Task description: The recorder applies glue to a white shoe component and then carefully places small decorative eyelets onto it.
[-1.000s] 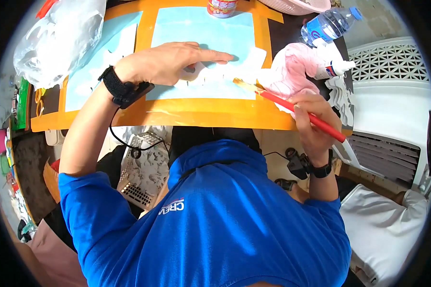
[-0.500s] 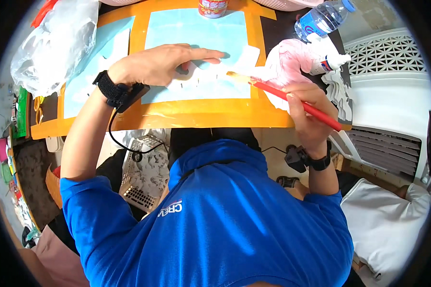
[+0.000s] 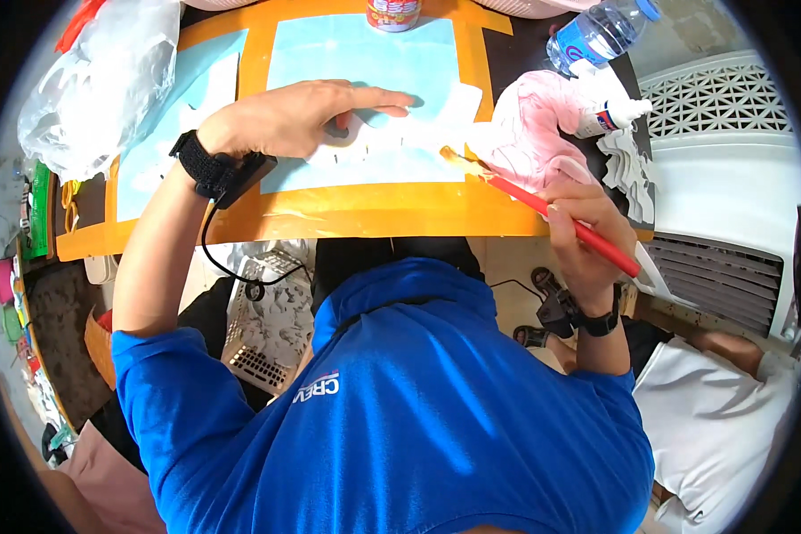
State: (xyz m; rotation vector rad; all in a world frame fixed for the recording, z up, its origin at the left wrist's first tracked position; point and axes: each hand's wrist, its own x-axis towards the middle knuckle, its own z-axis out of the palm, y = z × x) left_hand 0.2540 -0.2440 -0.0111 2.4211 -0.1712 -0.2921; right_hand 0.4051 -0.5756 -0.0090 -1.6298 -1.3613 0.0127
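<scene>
My right hand [image 3: 592,231] grips a brush [image 3: 543,206] with a long red handle. Its yellowish tip points up and left over the right edge of the table and touches nothing that I can make out. My left hand [image 3: 298,116] lies palm down, index finger stretched out to the right. Under and beside it runs a white strip [image 3: 378,147] with small dark marks, across a light blue sheet [image 3: 365,58] edged with orange tape [image 3: 356,209]. The left fingertips rest near the strip's upper edge; the thumb is mostly hidden.
A pink cloth [image 3: 538,116], a white squeeze bottle [image 3: 610,117] and a water bottle [image 3: 596,37] lie at the right. A can [image 3: 392,13] stands at the back, a plastic bag [image 3: 98,89] at the left. Below the table is a white basket [image 3: 258,365]; a white appliance [image 3: 721,169] stands right.
My right hand has drawn the brush back to the right and a little down, so its tip is off the strip. My left hand stays almost where it was.
</scene>
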